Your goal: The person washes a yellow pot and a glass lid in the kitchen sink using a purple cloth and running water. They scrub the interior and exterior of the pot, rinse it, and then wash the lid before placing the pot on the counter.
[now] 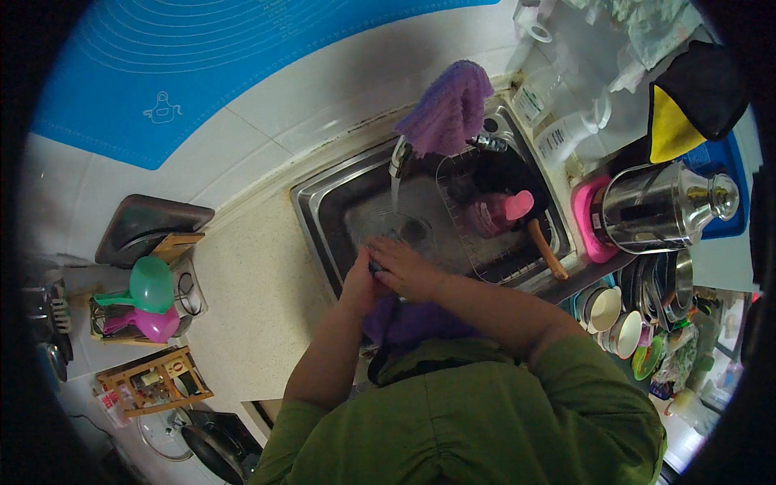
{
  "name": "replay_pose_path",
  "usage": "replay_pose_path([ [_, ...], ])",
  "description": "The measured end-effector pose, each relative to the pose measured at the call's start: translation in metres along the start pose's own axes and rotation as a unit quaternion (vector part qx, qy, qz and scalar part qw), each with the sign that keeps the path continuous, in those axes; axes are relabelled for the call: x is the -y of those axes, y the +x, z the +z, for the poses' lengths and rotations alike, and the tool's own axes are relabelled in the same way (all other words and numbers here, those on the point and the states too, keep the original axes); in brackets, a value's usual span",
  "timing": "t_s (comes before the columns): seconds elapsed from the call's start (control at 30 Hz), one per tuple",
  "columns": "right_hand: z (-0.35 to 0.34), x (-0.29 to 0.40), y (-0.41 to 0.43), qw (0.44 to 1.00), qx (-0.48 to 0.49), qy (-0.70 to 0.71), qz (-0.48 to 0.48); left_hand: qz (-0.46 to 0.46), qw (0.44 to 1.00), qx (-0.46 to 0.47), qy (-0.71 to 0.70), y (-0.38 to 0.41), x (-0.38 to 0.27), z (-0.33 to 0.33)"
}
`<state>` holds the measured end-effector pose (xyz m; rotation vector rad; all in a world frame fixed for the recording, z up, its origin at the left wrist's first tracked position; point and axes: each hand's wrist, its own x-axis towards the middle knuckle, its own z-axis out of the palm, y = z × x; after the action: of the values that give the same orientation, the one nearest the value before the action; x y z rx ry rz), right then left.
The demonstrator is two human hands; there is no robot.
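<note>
My left hand [357, 282] and my right hand [406, 265] meet palm to palm low over the near side of the stainless steel sink [324, 227]. Between them shows a sliver of something small and dark bluish [375, 267]; my fingers hide the rest, and which hand holds it is unclear. Just beyond my fingertips, a stream of water [395, 197] falls from the faucet spout [398, 160] and ripples in the basin. A purple towel [447, 109] drapes over the faucet.
Right in the sink are a wire rack [445, 182], a pink bottle [494, 215] and a wooden handle [548, 251]. Past the rim stand a spray bottle [564, 136] and a steel canister [645, 209]. On the left counter [248, 291] are green [151, 285] and pink ladles [159, 323].
</note>
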<state>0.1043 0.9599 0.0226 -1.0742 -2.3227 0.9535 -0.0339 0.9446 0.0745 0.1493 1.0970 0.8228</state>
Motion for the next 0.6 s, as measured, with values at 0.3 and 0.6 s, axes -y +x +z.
replay_pose_path([
  [0.3,-0.022,-0.012,-0.002,0.986,0.041,-0.116,0.11,0.046,0.998,0.026,0.03,0.002,0.0,-0.006],
  [0.6,-0.037,0.003,0.021,0.985,0.044,-0.165,0.03,0.025,0.999,-0.015,-0.019,0.008,0.02,-0.006],
])
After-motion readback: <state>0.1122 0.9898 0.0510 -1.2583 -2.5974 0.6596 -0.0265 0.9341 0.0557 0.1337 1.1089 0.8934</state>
